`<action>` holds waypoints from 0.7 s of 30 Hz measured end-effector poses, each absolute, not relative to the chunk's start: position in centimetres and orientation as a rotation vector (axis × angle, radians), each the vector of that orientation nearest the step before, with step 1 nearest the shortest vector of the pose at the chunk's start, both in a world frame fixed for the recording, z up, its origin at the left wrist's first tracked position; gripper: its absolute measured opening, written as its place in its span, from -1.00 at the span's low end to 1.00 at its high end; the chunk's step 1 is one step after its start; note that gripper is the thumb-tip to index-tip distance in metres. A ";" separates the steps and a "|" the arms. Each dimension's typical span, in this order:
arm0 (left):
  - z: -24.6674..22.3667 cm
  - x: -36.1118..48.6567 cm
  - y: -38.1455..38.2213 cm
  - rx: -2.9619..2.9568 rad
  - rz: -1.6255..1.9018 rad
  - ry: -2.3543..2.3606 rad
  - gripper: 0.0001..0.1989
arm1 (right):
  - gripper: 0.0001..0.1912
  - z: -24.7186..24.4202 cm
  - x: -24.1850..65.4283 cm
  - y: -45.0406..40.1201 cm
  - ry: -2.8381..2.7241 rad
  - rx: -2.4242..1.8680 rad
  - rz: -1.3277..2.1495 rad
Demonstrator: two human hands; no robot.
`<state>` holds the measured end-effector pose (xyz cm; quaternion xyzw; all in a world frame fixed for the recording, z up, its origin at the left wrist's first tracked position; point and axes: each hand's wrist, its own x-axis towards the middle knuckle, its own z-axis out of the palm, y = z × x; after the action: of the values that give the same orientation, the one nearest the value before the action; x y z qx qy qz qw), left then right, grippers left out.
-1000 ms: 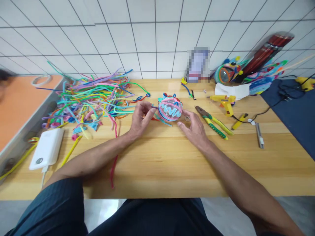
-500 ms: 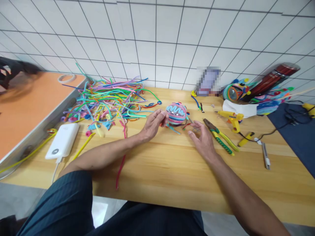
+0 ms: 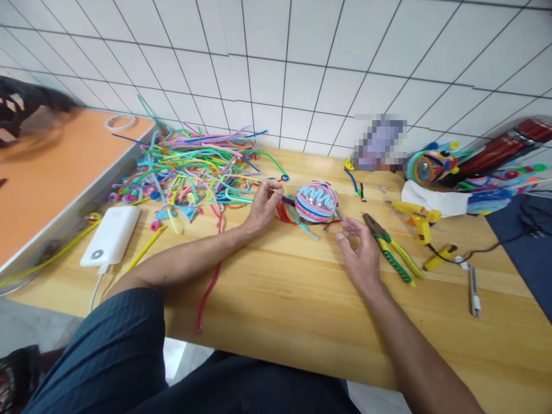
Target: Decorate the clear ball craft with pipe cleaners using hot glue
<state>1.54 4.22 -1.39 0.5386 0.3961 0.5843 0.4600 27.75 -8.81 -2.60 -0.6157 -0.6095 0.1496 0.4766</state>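
A ball wrapped in pink, blue and light-blue pipe cleaners, with a zigzag strip on its front, rests on the wooden table. Just left of it, my left hand has thumb and forefinger drawn together; whatever is between them is too small to make out. Red pipe cleaner pieces lie between that hand and the ball. To the ball's right is my right hand, fingers loosely bent and thumb apart, with nothing seen in it. A light-blue pipe cleaner bit sits in front of the ball.
A heap of coloured pipe cleaners spreads at the back left, near a white power bank. Pliers, a yellow glue gun with its cord, and a utility knife lie on the right. A red flask leans behind them.
My left hand has come off the ball and shifted slightly left, uncovering the red pieces. My right hand stays beside the ball. The whole view has shifted a little.
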 end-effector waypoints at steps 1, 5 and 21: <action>-1.5 1.6 4.2 1.323 1.429 0.976 -0.66 | -0.50 -2.5 27.6 -9.1 -1.491 -1.499 0.369; -1.9 1.6 4.1 1.292 1.412 1.014 -0.60 | -0.53 -2.4 27.6 -10.0 -1.486 -1.521 0.381; -2.7 1.1 4.0 1.443 1.377 0.987 -0.53 | -0.48 -3.7 28.2 -9.1 -1.495 -1.536 0.399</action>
<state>1.15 4.02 -2.68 0.5814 0.3979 0.5551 0.4422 28.20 -9.14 -3.67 -0.6249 -0.6078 0.1621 0.4624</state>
